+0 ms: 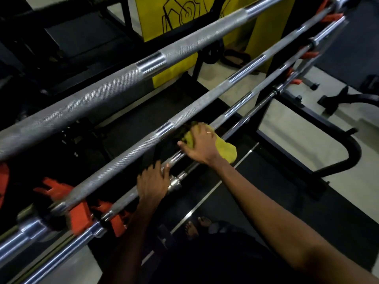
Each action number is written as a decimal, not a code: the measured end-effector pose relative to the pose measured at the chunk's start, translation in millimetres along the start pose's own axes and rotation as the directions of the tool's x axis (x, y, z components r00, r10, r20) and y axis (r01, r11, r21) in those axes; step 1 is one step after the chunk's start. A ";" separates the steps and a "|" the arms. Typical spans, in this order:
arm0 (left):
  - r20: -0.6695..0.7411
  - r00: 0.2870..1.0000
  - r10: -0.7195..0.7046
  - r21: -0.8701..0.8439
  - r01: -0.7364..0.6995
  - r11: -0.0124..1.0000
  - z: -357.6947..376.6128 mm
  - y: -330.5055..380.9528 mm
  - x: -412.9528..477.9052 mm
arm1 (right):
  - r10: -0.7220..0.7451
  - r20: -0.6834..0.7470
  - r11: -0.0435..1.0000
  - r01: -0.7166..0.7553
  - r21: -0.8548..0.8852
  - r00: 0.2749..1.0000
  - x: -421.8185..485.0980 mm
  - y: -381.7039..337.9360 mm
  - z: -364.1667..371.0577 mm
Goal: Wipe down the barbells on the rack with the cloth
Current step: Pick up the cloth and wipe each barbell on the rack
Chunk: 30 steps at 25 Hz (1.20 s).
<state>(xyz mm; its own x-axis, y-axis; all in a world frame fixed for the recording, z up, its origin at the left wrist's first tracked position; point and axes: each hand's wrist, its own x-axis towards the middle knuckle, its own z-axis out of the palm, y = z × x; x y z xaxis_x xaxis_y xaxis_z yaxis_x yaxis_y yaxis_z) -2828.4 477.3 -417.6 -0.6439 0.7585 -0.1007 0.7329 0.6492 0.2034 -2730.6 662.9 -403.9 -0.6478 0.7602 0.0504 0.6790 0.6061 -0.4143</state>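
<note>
Cloth: a yellow cloth, bunched under the right hand and pressed onto the third barbell down the rack, roughly at mid-shaft; a loose flap hangs out toward the near side.
Bar being wiped: a slim knurled steel bar with smooth bright bands, running from lower left to upper right; it lies below the two thicker bars and just above a thinner dark bar.
Right hand: curled over the cloth, fingers wrapped down around the shaft, thumb stretched out to the left; a ring shows on one finger.
Left hand: the left hand rests on the same bar further to the left, fingers draped over it beside a chrome collar; whether it grips fully or only steadies I cannot tell, since the fingertips go out of sight behind the bar.
Other barbells: the top barbell is thick and nearest the camera; the second barbell lies between it and the hands. Neither is touched.
Rack: orange bar cradles carry the bar ends at lower left, more show at upper right.
Step in hand: wiping the shaft of the third bar, by my reading mid-stroke.
Progress: cannot be judged; no bar looks visibly cleaner than another.
Next move calls for: sliding the cloth along the shaft with the wrap kept closed, the left hand holding the bar from rolling in its cradles, then shifting to the unwiped lengths and remaining bars.
</note>
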 end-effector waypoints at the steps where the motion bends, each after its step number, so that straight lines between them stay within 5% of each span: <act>1: -0.027 0.999 0.019 0.001 -0.018 1.000 1.5 -1.2 -0.6 | -0.107 0.085 0.992 0.112 -0.055 0.991 -5.6 -3.3 6.2; 4: -0.048 0.998 0.045 -0.009 -0.045 0.999 2.5 -4.7 -1.9 | -0.291 0.059 0.956 0.293 -0.027 0.955 5.6 27.4 -1.2; 9: -0.116 0.982 0.148 -0.051 -0.155 0.987 7.2 -15.3 -3.5 | 0.067 -0.113 0.996 -0.059 0.071 0.991 43.5 54.5 -14.8; 11: -0.134 0.977 0.168 -0.059 -0.177 0.982 6.2 -15.5 -2.4 | 0.098 -0.157 0.994 -0.089 0.060 0.983 33.9 35.8 -1.9; 17: -0.118 0.984 0.135 -0.077 -0.144 0.987 5.0 -14.9 -0.7 | -0.322 -0.107 0.947 0.321 -0.026 0.941 3.6 60.0 -6.6; 23: -0.012 1.000 0.028 -0.089 -0.029 0.996 0.3 -5.2 -0.3 | 0.084 -0.184 0.992 -0.066 0.104 0.979 37.4 70.7 -15.2; 28: 0.250 0.966 0.068 -0.177 -0.024 0.984 -5.7 35.3 37.5 | -0.260 -0.088 0.965 0.256 -0.057 0.962 14.9 66.5 -13.2; 30: 0.270 0.961 0.062 -0.107 -0.034 0.994 -3.2 47.6 47.2 | -0.234 -0.107 0.972 0.232 -0.030 0.966 30.5 87.7 -22.4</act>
<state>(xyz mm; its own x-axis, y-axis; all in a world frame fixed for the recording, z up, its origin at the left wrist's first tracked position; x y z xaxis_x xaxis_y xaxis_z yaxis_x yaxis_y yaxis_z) -2824.7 543.9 -409.5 -0.5141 0.7843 -0.3474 0.7263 0.6134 0.3100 -2683.1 744.5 -418.4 -0.7480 0.6175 0.2434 0.5199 0.7730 -0.3635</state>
